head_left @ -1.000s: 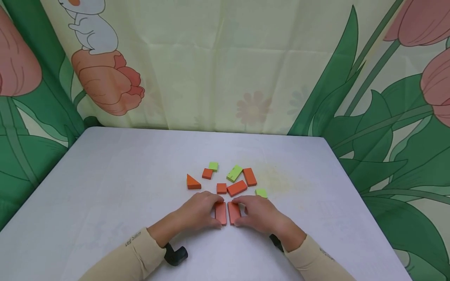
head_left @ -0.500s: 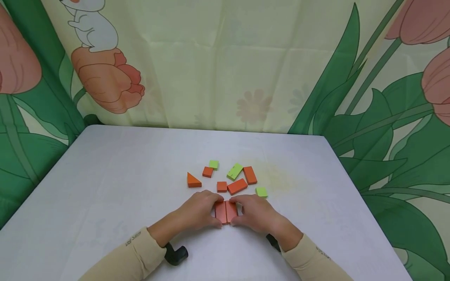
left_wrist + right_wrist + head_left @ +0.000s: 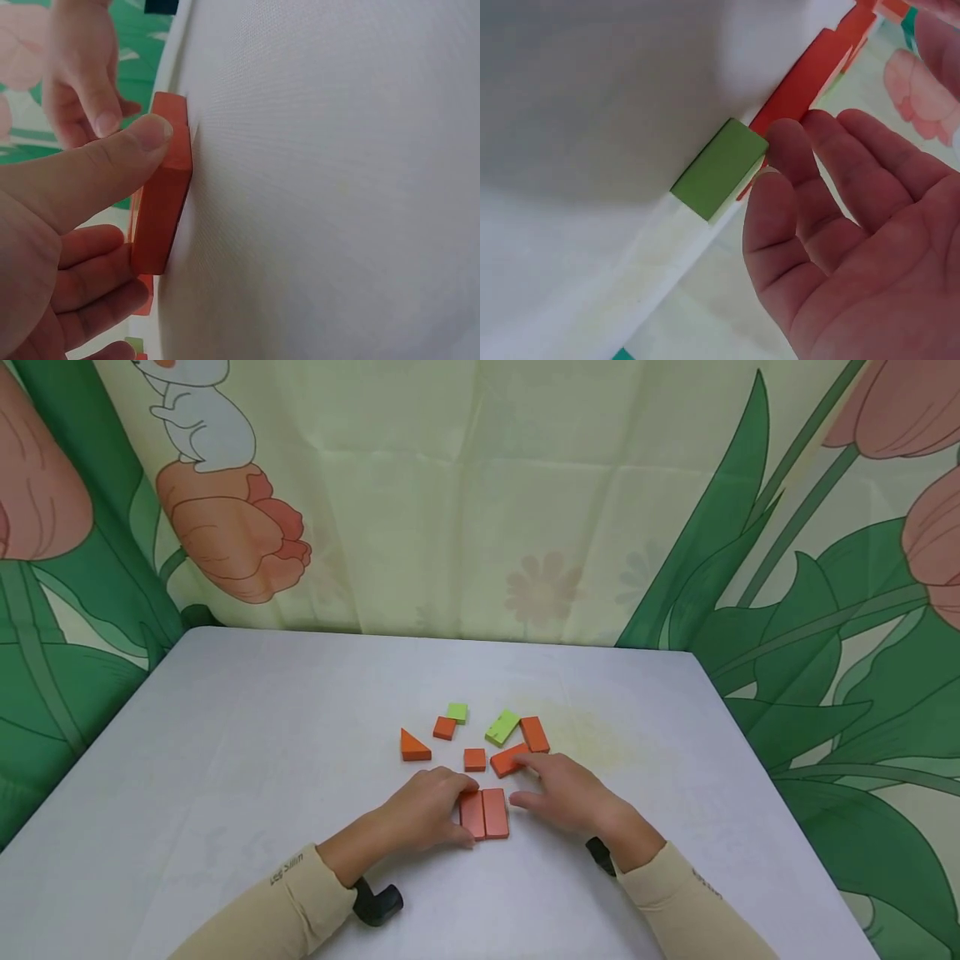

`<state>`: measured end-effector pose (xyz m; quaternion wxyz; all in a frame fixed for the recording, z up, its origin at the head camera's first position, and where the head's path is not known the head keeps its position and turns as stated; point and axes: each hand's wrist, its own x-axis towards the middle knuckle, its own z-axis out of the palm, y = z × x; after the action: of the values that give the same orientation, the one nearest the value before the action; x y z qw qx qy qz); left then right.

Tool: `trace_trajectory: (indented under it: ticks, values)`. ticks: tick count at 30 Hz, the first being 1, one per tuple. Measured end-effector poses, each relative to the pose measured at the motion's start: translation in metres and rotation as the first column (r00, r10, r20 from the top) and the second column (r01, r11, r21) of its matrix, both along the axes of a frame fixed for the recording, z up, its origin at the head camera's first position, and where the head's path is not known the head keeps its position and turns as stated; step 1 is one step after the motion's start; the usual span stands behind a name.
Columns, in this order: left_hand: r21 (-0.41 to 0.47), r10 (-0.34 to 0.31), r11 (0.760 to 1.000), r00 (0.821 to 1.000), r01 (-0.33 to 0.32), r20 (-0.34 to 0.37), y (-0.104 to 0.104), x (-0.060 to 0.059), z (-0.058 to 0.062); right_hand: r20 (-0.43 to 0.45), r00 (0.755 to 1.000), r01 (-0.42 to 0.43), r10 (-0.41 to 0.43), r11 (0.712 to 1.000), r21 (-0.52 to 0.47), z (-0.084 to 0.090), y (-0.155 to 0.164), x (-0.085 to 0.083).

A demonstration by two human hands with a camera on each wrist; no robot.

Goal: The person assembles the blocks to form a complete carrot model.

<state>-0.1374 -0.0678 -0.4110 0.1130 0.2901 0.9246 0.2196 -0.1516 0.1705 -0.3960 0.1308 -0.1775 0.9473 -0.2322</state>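
Two pinkish-red rectangular building blocks lie flat side by side on the white table, long sides together. My left hand (image 3: 429, 810) holds the left block (image 3: 472, 816) by its ends, thumb at the near end and fingers at the far end. The right block (image 3: 496, 813) lies against it, free of my right hand. In the left wrist view the thumb (image 3: 112, 161) presses a block's near end (image 3: 169, 187). My right hand (image 3: 566, 793) is just to the right, fingers loosely bent. Its fingertips overlap an orange-red block (image 3: 504, 762) in the head view; contact cannot be told.
Behind the hands lie an orange triangular block (image 3: 414, 746), small orange-red blocks (image 3: 474, 760) (image 3: 444, 728), a green square block (image 3: 458, 712), a longer green block (image 3: 502, 727) and another orange-red block (image 3: 535, 735). A printed curtain (image 3: 465, 527) hangs beyond the table.
The right block was slid left against the left one, closing the gap. My right hand then let go and moved right and forward to the orange-red block. My left hand stayed.
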Motion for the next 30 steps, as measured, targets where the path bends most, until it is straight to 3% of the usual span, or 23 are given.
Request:
trace_trajectory:
  ticks: [12,23,30]
  values:
    - [-0.013,0.019,1.0,1.0,-0.019,0.011,0.0,-0.001,0.002,-0.106,0.993,0.064,-0.057,0.996,0.068,-0.004,0.01,-0.002]
    - [-0.011,0.013,1.0,1.0,-0.013,0.021,0.0,-0.001,0.001,-0.078,0.997,-0.031,0.029,0.999,-0.025,-0.005,-0.006,-0.011]
    - [-0.002,-0.011,1.0,1.0,0.011,0.002,0.0,-0.002,0.0,-0.058,0.998,-0.007,0.008,1.0,0.009,-0.004,-0.018,-0.014]
